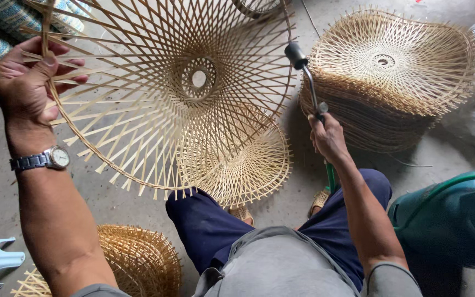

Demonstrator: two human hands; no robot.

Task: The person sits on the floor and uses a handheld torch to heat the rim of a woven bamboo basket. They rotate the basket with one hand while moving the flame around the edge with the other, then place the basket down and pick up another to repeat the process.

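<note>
- The concrete floor (pixel 138 203) is carrying everything — the person is sitting low over it, knees apart.
- A tall stack of woven bamboo frames (pixel 391 77) is standing at the upper right, well apart from the hands; judging by its even edges, these look finished.
- The open bamboo frame (pixel 177 88) in work is hanging tilted above the floor, its loose spoke ends pointing down and outward.
- A second small woven piece (pixel 243 165) is lying on the floor just beneath it, and another (pixel 138 258) is resting by the left arm.
- A green tank (pixel 452 220) is sitting at the right, a green hose running from it.
- The left hand (pixel 26 82) is pinching the frame's rim, grip closed on the splints.
- The right hand (pixel 328 137) is wrapped around a gas torch (pixel 306 77), its dark nozzle pointing at the frame's edge — singeing seems under way, with no flame visible.
</note>
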